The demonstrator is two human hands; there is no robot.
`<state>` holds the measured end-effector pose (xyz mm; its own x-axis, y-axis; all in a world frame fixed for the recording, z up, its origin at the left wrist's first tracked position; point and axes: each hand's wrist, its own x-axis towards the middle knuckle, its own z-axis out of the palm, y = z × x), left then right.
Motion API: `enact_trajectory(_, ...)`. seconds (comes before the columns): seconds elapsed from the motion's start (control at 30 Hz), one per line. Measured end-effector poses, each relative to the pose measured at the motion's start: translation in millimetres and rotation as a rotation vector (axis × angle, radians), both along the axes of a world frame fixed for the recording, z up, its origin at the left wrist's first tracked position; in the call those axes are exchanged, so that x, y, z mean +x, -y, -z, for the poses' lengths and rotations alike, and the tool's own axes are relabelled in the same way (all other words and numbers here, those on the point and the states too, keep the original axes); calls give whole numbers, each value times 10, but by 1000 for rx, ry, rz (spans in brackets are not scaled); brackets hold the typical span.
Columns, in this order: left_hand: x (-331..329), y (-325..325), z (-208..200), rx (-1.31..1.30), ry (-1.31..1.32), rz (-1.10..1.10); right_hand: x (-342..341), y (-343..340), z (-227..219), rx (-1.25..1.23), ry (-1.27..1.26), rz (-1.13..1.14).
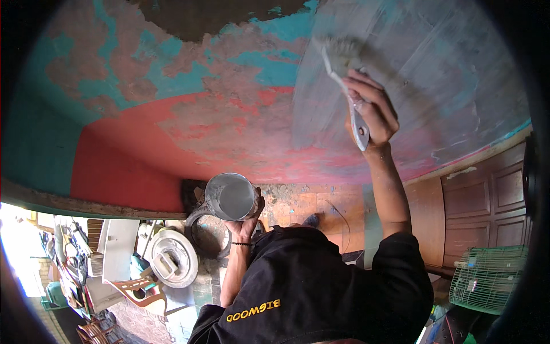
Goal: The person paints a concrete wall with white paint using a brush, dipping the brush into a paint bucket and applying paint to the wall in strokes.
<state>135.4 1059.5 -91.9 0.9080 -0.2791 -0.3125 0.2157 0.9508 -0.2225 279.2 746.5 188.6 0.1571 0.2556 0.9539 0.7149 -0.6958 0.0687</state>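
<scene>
My right hand (pixel 373 109) is raised to the wall, its fingers wrapped around the pale handle of a wide brush (pixel 358 125). The bristles are blurred and appear to meet the wall. Lower and to the left, my left hand (pixel 243 227) grips a round metal container (pixel 208 198) from below and its right side. Whitish-grey liquid (pixel 235 199) shows inside it. The wall (pixel 189 123) has patches of teal and red paint with bare grey-brown areas between them. Around the brush, a thin whitish streaky coat (pixel 412 74) covers the right part.
Below the container lies a dark ring-shaped object (pixel 197 243), beside a dirty white round basin-like object (pixel 186 266). A wooden chair (pixel 150 298) and clutter stand at lower left. At right are a panelled wooden door (pixel 484 200) and a green wire cage (pixel 490 281). Debris lies along the wall's foot.
</scene>
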Motion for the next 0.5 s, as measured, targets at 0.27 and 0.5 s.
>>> enact_trajectory(0.27,-6,22,50,-9,-21,-38,316,-165,1257,-33,-79,-47)
enact_trajectory(0.5,-80,28,-121,-27,-3,-107,81,-285,3556,-114,-451,-56)
